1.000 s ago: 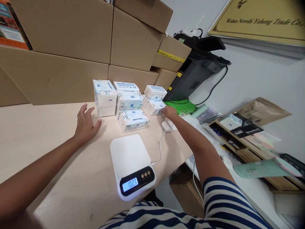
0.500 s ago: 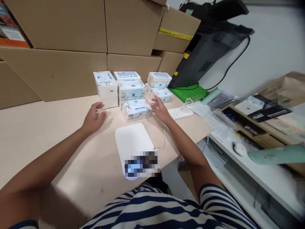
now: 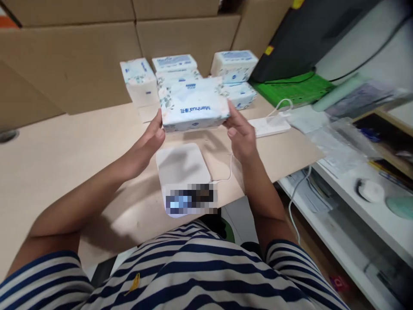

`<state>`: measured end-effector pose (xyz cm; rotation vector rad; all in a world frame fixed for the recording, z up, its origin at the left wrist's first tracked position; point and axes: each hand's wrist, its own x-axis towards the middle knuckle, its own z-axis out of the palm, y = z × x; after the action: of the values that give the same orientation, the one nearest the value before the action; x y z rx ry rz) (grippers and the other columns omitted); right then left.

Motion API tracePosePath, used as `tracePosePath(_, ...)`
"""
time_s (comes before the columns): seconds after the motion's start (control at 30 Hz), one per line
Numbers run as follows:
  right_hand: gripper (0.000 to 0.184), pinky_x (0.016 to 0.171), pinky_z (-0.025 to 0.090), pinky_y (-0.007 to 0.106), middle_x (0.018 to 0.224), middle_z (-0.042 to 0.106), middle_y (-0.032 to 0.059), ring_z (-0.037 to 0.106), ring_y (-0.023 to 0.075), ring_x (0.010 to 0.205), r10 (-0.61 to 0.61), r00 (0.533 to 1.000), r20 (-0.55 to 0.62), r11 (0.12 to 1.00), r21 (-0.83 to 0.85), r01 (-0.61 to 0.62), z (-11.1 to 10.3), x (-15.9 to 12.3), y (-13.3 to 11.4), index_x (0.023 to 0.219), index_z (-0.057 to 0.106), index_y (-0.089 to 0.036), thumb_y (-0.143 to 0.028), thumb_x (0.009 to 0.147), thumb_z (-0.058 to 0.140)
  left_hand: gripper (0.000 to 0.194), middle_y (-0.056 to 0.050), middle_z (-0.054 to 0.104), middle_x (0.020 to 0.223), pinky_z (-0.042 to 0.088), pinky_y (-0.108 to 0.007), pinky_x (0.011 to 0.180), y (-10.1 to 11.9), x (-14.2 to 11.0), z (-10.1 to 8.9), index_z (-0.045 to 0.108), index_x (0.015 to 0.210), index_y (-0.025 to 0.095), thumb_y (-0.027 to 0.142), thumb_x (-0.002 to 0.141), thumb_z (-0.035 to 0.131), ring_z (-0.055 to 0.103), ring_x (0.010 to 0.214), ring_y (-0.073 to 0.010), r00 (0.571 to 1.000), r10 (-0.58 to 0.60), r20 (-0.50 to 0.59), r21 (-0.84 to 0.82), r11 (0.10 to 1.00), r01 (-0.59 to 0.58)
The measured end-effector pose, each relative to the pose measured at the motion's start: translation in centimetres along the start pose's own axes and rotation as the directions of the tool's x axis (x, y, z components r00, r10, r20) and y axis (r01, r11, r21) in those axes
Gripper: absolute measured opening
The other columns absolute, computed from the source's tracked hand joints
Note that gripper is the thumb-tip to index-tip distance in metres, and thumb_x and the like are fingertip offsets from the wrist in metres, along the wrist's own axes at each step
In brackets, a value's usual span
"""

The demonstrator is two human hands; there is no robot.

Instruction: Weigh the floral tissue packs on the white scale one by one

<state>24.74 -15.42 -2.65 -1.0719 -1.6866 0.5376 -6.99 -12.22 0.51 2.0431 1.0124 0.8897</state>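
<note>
Tissue pack (image 3: 194, 100), contents hidden

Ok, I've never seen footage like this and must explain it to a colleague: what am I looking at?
There's no machine: you see a person's bare left hand and right hand. Every picture comes from one camera worn on that person's head, looking forward and down, so the striped shirt at the bottom is the wearer's own. The hands hold a Manhua pack by its two ends, off the table. On the table, nearer the wearer, lies a white scale; its display is pixelated. Similar packs stand beyond, before cardboard boxes. A white power strip lies to the right.
</note>
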Motion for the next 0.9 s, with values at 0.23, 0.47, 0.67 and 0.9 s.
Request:
tracePosePath(0.23,0.092,0.113,0.062,0.064,0.172,0.051,0.005,0.045,0.0451,0.164,-0.313,0.937,0.157,0.934,-0.129,0.333,0.4,-3.0,-1.6,0.172,0.041,-0.045,-0.09,0.093,0.054,0.109,0.005,0.022,0.189,0.047,-0.056,0.135,6.9,-13.4,1.1,0.007,0.18,0.046,0.104,0.089,0.016,0.031,0.174,-0.035,0.949,-0.303,0.083,-0.129,0.941,0.311)
tracePosePath(0.47,0.084,0.125,0.056,0.06,0.165,0.06,0.0054,0.057,0.037,0.157,-0.387,0.869,0.307,0.896,-0.097,0.433,2.4,-2.1,0.4,0.165,0.051,-0.037,-0.081,0.095,0.066,0.11,0.006,0.004,0.192,0.037,-0.061,0.141,3.7,-13.1,3.0,-0.001,0.179,0.043,0.104,0.09,0.02,0.01,0.179,-0.0355,0.958,-0.277,0.076,-0.074,0.956,0.283)
tracePosePath(0.67,0.076,0.113,0.064,0.048,0.156,0.067,0.0033,0.066,0.029,0.147,-0.329,0.935,0.136,0.941,-0.039,0.337,2.1,-1.5,0.4,0.145,0.074,-0.035,-0.08,0.109,0.025,0.095,0.006,0.01,0.191,0.041,-0.058,0.137,-0.4,-11.4,1.9,0.01,0.176,0.045,0.095,0.095,0.001,0.017,0.178,-0.0303,0.944,-0.325,-0.065,0.108,0.938,0.33)
tracePosePath(0.9,0.092,0.086,0.063,0.033,0.144,0.073,-0.0005,0.083,0.0196,0.111,-0.001,0.993,-0.122,0.991,0.132,0.018,1.3,-0.2,3.5,0.144,0.074,-0.039,-0.091,0.1,0.012,0.093,-0.007,0.008,0.191,0.038,-0.048,0.137,-3.4,-10.0,3.1,0.009,0.178,0.026,0.078,0.105,-0.013,0.012,0.179,-0.0229,0.977,-0.159,-0.145,0.104,0.979,0.175)
